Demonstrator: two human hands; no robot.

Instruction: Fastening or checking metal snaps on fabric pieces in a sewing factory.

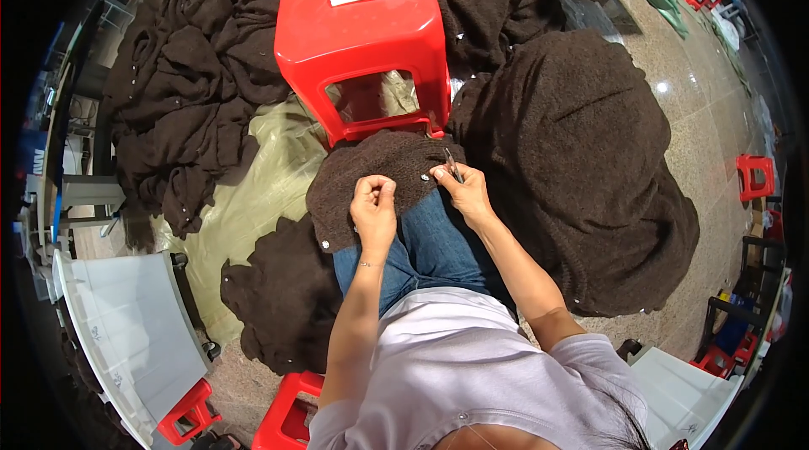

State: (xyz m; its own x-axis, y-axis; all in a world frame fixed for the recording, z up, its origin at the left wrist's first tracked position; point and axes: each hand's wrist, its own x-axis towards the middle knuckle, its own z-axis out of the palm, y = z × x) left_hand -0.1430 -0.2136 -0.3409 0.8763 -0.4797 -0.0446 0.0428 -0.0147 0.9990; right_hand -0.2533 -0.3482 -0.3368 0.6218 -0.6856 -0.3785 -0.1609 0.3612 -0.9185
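Note:
A dark brown knit garment [368, 161] lies across my lap, over my blue jeans. My right hand [468, 197] is closed around small dark thread snips [453, 167], whose tips point away from me over the knit. By those fingers, a small white button-like piece [425, 177] shows on the fabric. My left hand [373, 212] is raised above the garment's left part, thumb and fingers pinched together; anything between them is too small to make out. Another white piece [325, 244] sits at the garment's lower left edge.
A red plastic stool [358, 24] stands directly ahead. Brown knit heaps lie at the far left [190, 71], on the right [581, 155] and beside my left leg [282, 298]. Yellowish plastic sheeting [278, 172] covers some floor. White bins flank me, left [126, 324] and right [678, 395].

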